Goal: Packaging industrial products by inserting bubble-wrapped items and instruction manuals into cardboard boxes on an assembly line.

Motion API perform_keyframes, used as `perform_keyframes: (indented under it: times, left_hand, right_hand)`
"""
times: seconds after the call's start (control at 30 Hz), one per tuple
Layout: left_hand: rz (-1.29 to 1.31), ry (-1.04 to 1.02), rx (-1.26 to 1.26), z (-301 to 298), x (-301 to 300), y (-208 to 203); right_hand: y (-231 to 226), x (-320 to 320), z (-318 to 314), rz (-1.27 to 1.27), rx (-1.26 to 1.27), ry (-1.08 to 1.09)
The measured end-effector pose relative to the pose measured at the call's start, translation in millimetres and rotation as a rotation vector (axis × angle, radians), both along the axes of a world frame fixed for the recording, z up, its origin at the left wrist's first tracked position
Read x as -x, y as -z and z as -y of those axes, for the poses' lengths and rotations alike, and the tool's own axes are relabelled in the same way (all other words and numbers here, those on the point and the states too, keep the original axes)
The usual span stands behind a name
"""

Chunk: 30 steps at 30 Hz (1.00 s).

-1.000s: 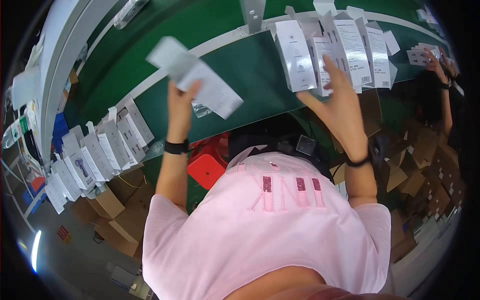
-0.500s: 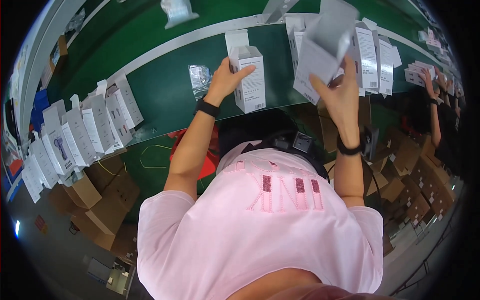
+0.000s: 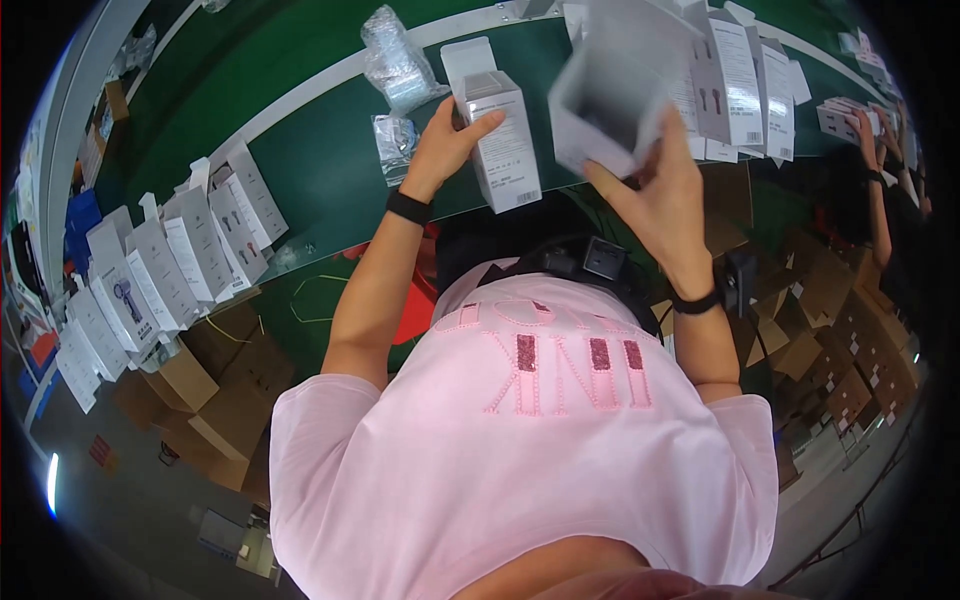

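Note:
My left hand [image 3: 440, 150] is wrapped around the left side of an upright white carton [image 3: 505, 150], its thumb lying across the front near the top. That carton's long flap stands up at the back. Held in my right hand [image 3: 660, 205] is a second white carton [image 3: 585, 135], blurred and tilted, with its hollow open end turned toward me. My thumb is at its lower edge, and the fingers are partly hidden by it. Left of the first carton lie a small clear-and-silver packet [image 3: 395, 145] and a bubble-wrapped bundle [image 3: 398, 65].
Several white cartons [image 3: 185, 255] line the green table's left end, with more cartons [image 3: 735, 85] at the right. Behind the table runs a pale rail [image 3: 290, 100] beside a green surface. Brown boxes [image 3: 205, 400] sit below. At far right, another person's hands [image 3: 870, 135] touch cartons.
The bubble-wrapped bundle has come nearer, from the surface beyond the rail to the rail and table edge. The right-hand carton has moved left and tipped, showing its open inside.

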<state>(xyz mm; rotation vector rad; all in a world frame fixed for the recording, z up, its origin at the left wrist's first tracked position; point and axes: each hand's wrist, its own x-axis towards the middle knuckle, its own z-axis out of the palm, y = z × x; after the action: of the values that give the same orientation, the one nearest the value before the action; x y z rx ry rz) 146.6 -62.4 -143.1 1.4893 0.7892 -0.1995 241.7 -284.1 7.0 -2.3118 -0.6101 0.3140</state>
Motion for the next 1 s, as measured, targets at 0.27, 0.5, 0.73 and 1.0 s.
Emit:
perform_keyframes:
  times: [0.27,0.5,0.73,1.0]
  left_hand:
    - [0.117,-0.098,-0.092,-4,-10,41]
    - [-0.009,-0.076,-0.270,-2,1,50]
    - [0.197,-0.013,-0.780,37,10,-7]
    - [-0.231,-0.056,-1.065,5,80,22]
  right_hand:
    - [130,-26,-61,-0.021,0.532,-0.069]
    - [122,-62,-52,0.186,0.435,-0.023]
    - [161,-77,-55,0.528,0.798,0.040]
    - [92,-48,-18,0.220,0.365,0.193]
